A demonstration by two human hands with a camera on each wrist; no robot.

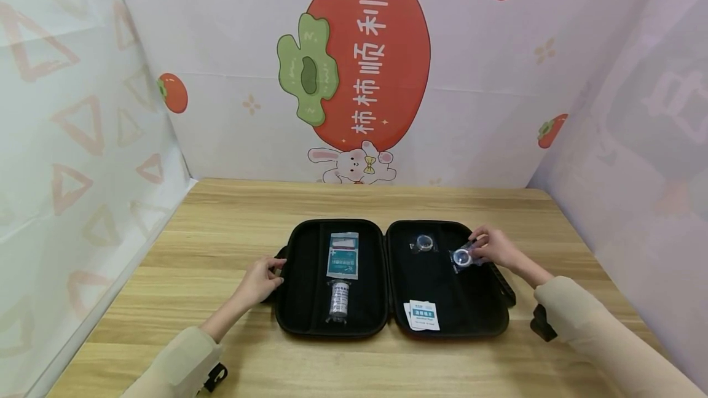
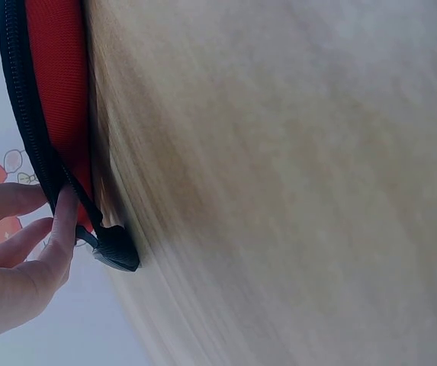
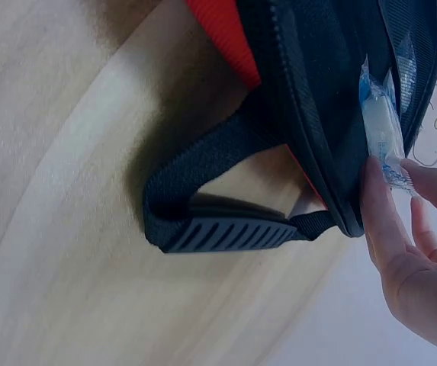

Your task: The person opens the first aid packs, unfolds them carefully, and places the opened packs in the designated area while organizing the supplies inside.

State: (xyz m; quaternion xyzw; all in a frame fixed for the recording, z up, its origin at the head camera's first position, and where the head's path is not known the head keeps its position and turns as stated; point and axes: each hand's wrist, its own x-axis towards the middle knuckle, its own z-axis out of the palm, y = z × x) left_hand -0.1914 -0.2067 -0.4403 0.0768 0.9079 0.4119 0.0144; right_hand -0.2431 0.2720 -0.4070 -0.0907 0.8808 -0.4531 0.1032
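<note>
A zippered case (image 1: 298, 300), black inside with red outer fabric (image 2: 59, 76), lies unfolded flat on the table. At its left edge, my left hand (image 1: 259, 279) pinches the zippered rim (image 2: 31, 122) beside a black zipper end. Over the right half, my right hand (image 1: 496, 248) pinches a small white roll in clear wrap (image 1: 462, 257), seen edge-on in the right wrist view between thumb and fingers. A second wrapped roll (image 1: 424, 242) lies farther back in that half. White-and-teal sachets (image 1: 424, 316) lie near its front.
The left half holds a green-and-white packet (image 1: 343, 257) and a wrapped, printed white cylinder (image 1: 340, 300). A black carry handle (image 3: 229, 235) sticks out from the case's right side onto the wooden table (image 1: 232, 220). Printed cloth walls (image 1: 475, 78) enclose the back and sides.
</note>
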